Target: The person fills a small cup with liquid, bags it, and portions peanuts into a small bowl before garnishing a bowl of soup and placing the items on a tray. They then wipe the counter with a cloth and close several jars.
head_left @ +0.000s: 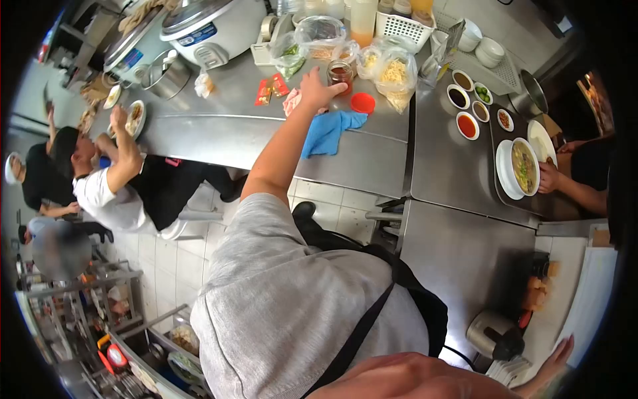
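My left hand (318, 91) reaches over the steel counter with its fingers spread; the thumb overlaps the side of a small glass jar (339, 72) with dark red contents. Beside the jar lies a red lid (363, 103). Under my wrist are a pink cloth (291, 102) and a blue cloth (330, 133). Red packets (271, 90) lie left of the hand. At the lower right edge, my right hand (557, 358) shows with fingers stretched out, near a white surface and a metal kettle (495, 334). It holds nothing visible.
Bags of shredded food (397, 76), a white basket (405, 30) and rice cookers (216, 33) line the back. Sauce bowls (467, 125) stand right. Another person's hand (549, 178) is at a tray with a soup bowl (524, 166). A person (119, 186) sits eating at left.
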Demonstrator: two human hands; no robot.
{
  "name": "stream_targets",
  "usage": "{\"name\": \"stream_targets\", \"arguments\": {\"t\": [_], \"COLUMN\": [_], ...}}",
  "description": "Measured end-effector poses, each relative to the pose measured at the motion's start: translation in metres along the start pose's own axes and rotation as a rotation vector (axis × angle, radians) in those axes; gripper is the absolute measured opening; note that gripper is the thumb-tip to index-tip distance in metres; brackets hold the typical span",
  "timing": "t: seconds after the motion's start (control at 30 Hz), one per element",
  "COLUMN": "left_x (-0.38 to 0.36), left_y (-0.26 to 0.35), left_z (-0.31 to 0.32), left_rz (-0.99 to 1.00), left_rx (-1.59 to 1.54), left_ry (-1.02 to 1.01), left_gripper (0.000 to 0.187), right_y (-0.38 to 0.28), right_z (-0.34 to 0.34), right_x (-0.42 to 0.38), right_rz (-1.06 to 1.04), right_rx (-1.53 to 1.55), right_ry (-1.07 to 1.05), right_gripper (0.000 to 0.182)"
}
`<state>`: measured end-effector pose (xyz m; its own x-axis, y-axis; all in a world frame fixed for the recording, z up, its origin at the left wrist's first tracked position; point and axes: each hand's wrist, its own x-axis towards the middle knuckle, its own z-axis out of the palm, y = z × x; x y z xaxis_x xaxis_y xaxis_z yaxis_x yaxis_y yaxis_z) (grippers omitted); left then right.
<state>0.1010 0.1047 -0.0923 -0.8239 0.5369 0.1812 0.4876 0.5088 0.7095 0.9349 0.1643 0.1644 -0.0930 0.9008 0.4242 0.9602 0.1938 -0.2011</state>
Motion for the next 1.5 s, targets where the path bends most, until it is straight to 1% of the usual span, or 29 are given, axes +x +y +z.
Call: {"name": "stream_targets", "arguments": {"t": [0.03, 0.1, 0.13, 0.17, 0.2, 0.23, 0.27, 0.3, 0.33, 0.37, 0.4, 0.43, 0.47, 0.53, 0.57, 0.6, 0.63, 0.67, 0.77, 0.87, 0.97, 1.07, 1.17, 1.27, 1.37, 1.47, 1.5], "left_x": [0.004, 0.013, 0.012, 0.012, 0.016, 0.02, 0.022, 0.024, 0.025, 0.029, 0.031, 0.03, 0.026, 0.011, 0.005, 0.001, -0.004, -0.006, -0.008, -0.009, -0.012, -0.013, -0.019, -0.026, -0.037, -0.049, -0.052], "left_y": [0.001, -0.001, -0.001, -0.003, -0.008, -0.011, -0.012, -0.014, -0.012, -0.016, -0.019, -0.022, -0.022, -0.034, -0.042, -0.052, -0.063, -0.075, -0.11, -0.128, -0.12, -0.132, -0.137, -0.132, -0.125, -0.13, -0.132], "left_z": [0.004, 0.009, 0.008, 0.008, 0.013, 0.014, 0.015, 0.015, 0.012, 0.01, 0.008, 0.006, -0.007, -0.034, -0.047, -0.057, -0.067, -0.074, -0.085, -0.104, -0.128, -0.128, -0.128, -0.134, -0.144, -0.141, -0.142], "left_rz": [-0.02, 0.02, 0.046, 0.072, 0.098, 0.104, 0.108, 0.111, 0.101, 0.132, 0.161, 0.185, 0.201, 0.349, 0.426, 0.455, 0.483, 0.509, 0.515, 0.449, 0.232, 0.266, 0.206, 0.224, 0.113, 0.121, 0.108], "left_rx": [0.01, 0.022, 0.022, 0.021, -0.003, -0.055, -0.109, -0.16, -0.167, -0.199, -0.234, -0.269, -0.241, -0.038, 0.067, 0.055, 0.044, 0.032, -0.191, -0.219, -0.404, -0.341, -0.427, -0.385, -0.362, -0.353, -0.359], "left_ry": [-0.053, -0.105, -0.13, -0.154, -0.168, -0.197, -0.226, -0.257, -0.285, -0.273, -0.263, -0.253, -0.224, -0.299, -0.33, -0.36, -0.39, -0.421, -0.439, -0.41, -0.456, -0.383, -0.365, -0.325, -0.371, -0.297, -0.281], "left_gripper": [0.095, 0.096, 0.095, 0.095, 0.096, 0.096, 0.096, 0.097, 0.096, 0.096, 0.096, 0.096, 0.089, 0.082, 0.078, 0.075, 0.071, 0.068, 0.06, 0.052, 0.046, 0.045, 0.043, 0.041, 0.04, 0.039, 0.038], "right_y": [-0.052, -0.144, -0.183, -0.228, -0.277, -0.321, -0.388, -0.427, -0.478, -0.518, -0.558, -0.588, -0.613, -0.657, -0.675, -0.691, -0.702, -0.708, -0.714, -0.717, -0.723, -0.724, -0.713, -0.705, -0.687, -0.67, -0.667], "right_z": [0.009, 0.038, 0.064, 0.089, 0.121, 0.155, 0.173, 0.209, 0.236, 0.271, 0.297, 0.334, 0.368, 0.408, 0.407, 0.404, 0.4, 0.398, 0.405, 0.412, 0.423, 0.411, 0.408, 0.383, 0.376, 0.383, 0.384], "right_x": [-0.005, -0.009, -0.007, -0.01, -0.015, -0.019, -0.022, -0.022, -0.024, -0.024, -0.023, -0.018, -0.015, -0.008, -0.006, -0.003, 0.0, 0.003, 0.009, 0.014, 0.022, 0.032, 0.033, 0.019, 0.006, 0.003, 0.001], "right_rz": [-0.023, -0.028, -0.026, -0.054, -0.027, -0.107, -0.079, -0.099, -0.025, -0.106, -0.008, -0.091, -0.243, -0.202, -0.174, -0.147, -0.119, -0.176, -0.266, -0.224, -0.221, -0.198, -0.379, -0.508, -0.576, -0.606, -0.579], "right_rx": [0.075, 0.16, 0.273, 0.278, 0.498, 0.56, 0.585, 0.705, 0.895, 0.874, 0.933, 0.819, 0.864, 0.585, 0.483, 0.381, 0.28, 0.313, 0.24, 0.338, 0.274, 0.107, 0.226, 0.317, 0.454, 0.6, 0.673], "right_ry": [0.012, -0.071, -0.093, -0.116, -0.223, -0.223, -0.334, -0.486, -0.638, -0.627, -0.704, -0.616, -0.438, -0.288, -0.343, -0.396, -0.449, -0.492, -0.515, -0.295, -0.151, -0.497, -0.509, -0.317, -0.146, -0.047, -0.012], "right_gripper": [0.034, 0.032, 0.029, 0.027, 0.026, 0.027, 0.029, 0.031, 0.032, 0.034, 0.037, 0.041, 0.044, 0.041, 0.041, 0.04, 0.04, 0.038, 0.038, 0.032, 0.035, 0.032, 0.025, 0.017, 0.016, 0.013, 0.012]}}
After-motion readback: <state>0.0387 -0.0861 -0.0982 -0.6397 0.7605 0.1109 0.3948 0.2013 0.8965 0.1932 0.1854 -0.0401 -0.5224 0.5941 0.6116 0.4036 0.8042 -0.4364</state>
